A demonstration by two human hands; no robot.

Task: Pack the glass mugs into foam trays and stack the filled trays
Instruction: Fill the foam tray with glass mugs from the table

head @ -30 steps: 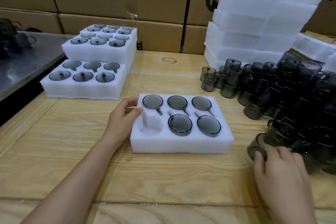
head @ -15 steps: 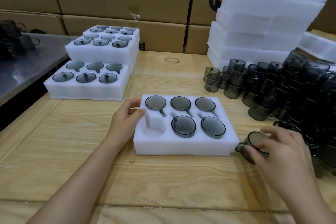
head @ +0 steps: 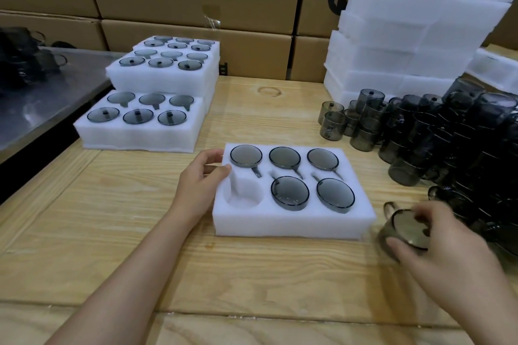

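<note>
Nearer now, right hand [head: 448, 258] pinches smoky round glass mug [head: 403, 228]; left hand [head: 196, 185] holds white foam tray [head: 291, 223]. Loose grip could drop it.

The table [head: 126, 218] is viewed by one head-worn wide-angle camera, turned forward and down, with the foam tray [head: 291, 225] close below.

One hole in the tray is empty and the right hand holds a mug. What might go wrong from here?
The right hand grips the glass mug from above; smooth glass may slip and strike the wooden table. The stacked loose mugs stand close beside that hand; a bump may topple them. The empty slot has a handle notch; a misturned mug may jam in the foam tray.
</note>
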